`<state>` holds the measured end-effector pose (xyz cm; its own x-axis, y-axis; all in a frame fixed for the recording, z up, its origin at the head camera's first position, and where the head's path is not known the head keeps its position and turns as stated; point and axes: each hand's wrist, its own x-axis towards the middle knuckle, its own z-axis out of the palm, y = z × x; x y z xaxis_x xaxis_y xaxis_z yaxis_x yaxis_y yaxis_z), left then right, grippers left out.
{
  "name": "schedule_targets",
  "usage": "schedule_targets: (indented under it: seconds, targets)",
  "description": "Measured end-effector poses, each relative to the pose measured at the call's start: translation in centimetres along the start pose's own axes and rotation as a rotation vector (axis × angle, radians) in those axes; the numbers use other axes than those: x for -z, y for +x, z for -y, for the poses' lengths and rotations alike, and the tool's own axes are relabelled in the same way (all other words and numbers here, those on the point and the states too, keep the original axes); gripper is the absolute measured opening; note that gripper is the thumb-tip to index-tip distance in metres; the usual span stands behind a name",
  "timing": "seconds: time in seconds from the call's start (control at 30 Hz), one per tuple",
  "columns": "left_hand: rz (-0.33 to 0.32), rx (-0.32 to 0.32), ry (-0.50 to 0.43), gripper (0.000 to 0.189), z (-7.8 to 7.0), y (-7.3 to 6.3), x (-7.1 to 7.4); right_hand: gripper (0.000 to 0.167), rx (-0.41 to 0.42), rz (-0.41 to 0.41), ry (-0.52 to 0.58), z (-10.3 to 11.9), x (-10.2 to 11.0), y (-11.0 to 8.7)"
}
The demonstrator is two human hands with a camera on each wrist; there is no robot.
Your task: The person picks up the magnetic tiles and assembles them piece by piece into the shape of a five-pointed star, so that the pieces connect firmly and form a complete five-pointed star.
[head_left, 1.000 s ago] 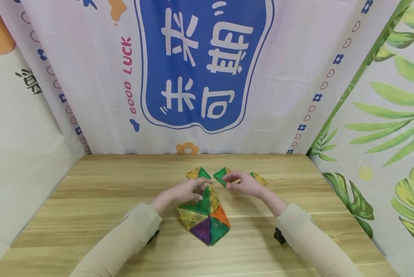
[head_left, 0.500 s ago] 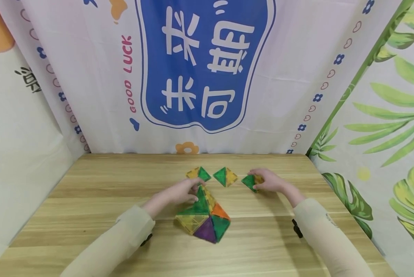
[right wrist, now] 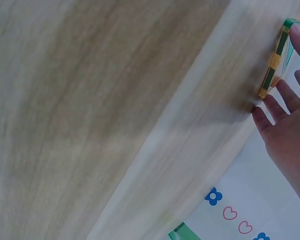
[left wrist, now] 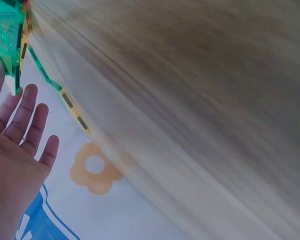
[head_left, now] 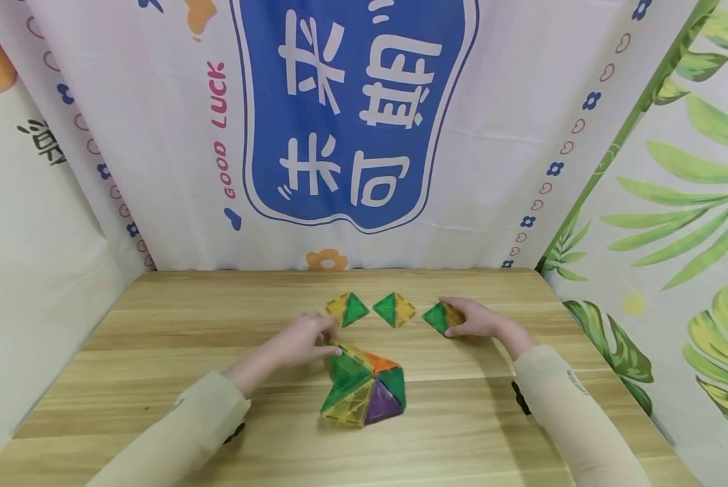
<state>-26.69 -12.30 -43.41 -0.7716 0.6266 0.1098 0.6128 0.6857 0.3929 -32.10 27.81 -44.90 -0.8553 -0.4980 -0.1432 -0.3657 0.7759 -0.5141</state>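
In the head view, several translucent magnetic tiles are joined into a raised, pointed shape (head_left: 368,396), with green, yellow, purple and orange triangles. My left hand (head_left: 299,340) pinches its upper left corner between thumb and fingers; the left wrist view has the thumb against a green tile (left wrist: 7,37). Farther right, a flat pair of magnetic tiles (head_left: 437,319), one green and one yellow, lies on the table. My right hand (head_left: 478,318) holds this pair at its right side, thumb at the near edge and fingers over the far one, partly covering the yellow tile.
Two similar green-and-yellow tile pairs lie at the back of the wooden table (head_left: 217,304): the left pair (head_left: 347,309) and the middle pair (head_left: 395,310). A printed cloth (head_left: 181,169) hangs behind the table's back edge, with leaf-patterned cloth (head_left: 692,223) on the right.
My right hand has moved right from the middle pair to the right pair, which now sits slightly left and nearer. My left hand has turned the joined tiles, pulling their tip left and nearer.
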Motion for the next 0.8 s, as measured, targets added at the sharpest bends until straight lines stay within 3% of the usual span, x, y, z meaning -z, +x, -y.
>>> schedule_targets:
  seconds: [0.2, 0.4, 0.6, 0.8]
  targets:
    - [-0.025, -0.015, 0.002, 0.025, 0.1, -0.8, 0.5, 0.08, 0.007, -0.015, -0.018, 0.4, -0.1, 0.1]
    - [-0.038, -0.07, 0.014, 0.024, 0.3, -1.4, 0.6, 0.083, -0.057, -0.007, -0.031, 0.7, -0.2, -0.1]
    - [-0.011, -0.112, -0.023, 0.022, 0.6, -1.8, 0.6, 0.091, -0.081, -0.022, -0.021, 0.8, -0.4, 0.0]
    - [0.05, -0.121, -0.055, 0.024, 0.7, -2.1, 1.0, 0.08, -0.087, -0.121, 0.016, 0.5, -0.4, 0.1]
